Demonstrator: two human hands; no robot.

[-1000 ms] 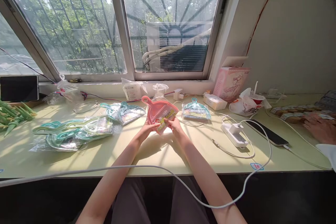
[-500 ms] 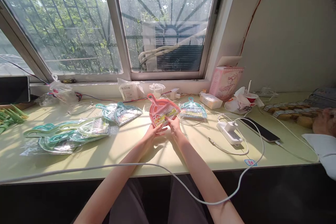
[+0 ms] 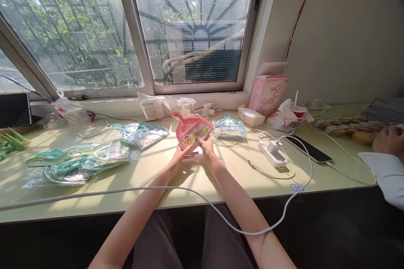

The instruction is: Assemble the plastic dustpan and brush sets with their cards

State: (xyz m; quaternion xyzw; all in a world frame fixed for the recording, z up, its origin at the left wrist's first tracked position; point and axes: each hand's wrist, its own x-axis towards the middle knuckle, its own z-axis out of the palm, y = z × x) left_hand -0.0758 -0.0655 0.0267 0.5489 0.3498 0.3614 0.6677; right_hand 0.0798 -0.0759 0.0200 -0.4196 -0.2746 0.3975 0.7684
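Between my two hands is a coral-pink dustpan and brush set (image 3: 186, 124), tilted, its handle pointing away and to the left. A printed label lies across the brush bristles. My left hand (image 3: 185, 152) is closed on the lower left edge. My right hand (image 3: 205, 146) grips the lower right, its thumb on the label. Just right of the pink set lies a teal dustpan set (image 3: 229, 128) in clear wrap. To the left are further wrapped teal sets (image 3: 143, 134) and an overlapping pile of green and teal ones (image 3: 78, 162).
A white cable (image 3: 189, 189) loops across my forearms to a power strip (image 3: 272, 153). A phone (image 3: 309, 150) lies right of it. Along the sill stand a pink box (image 3: 269, 94) and tissues (image 3: 251, 116). At far right is another person's hand (image 3: 389, 139).
The view has shifted slightly. Both hands still hold the pink dustpan set, whose tilt has changed only a little.
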